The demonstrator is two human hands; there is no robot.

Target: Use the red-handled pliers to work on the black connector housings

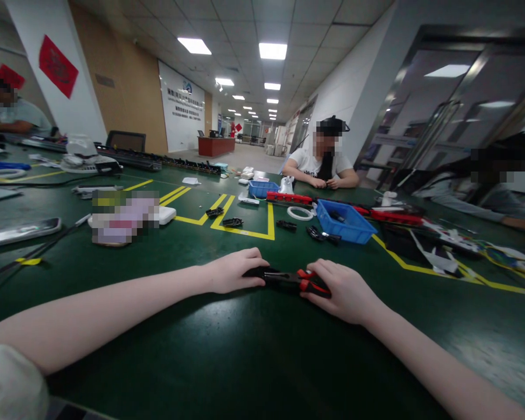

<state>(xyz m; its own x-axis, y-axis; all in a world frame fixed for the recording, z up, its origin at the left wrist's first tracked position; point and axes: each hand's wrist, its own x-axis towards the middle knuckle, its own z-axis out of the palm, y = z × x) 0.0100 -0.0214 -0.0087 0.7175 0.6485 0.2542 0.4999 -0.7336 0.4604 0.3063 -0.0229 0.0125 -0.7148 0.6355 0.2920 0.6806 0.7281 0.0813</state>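
Observation:
My right hand is closed around the red-and-black handles of a pair of pliers, whose jaws point left. My left hand pinches a small black part right at the tips of the jaws. Whether the jaws grip that part I cannot make out. Both hands are low over the green table. Beyond them lie several small black parts, among them one by the yellow tape and a larger cluster beside the blue bin.
A blue bin holding something dark stands ahead right, with a white ring beside it. Red strips lie behind. At left are a phone and a cable. A person sits opposite; others sit at both sides.

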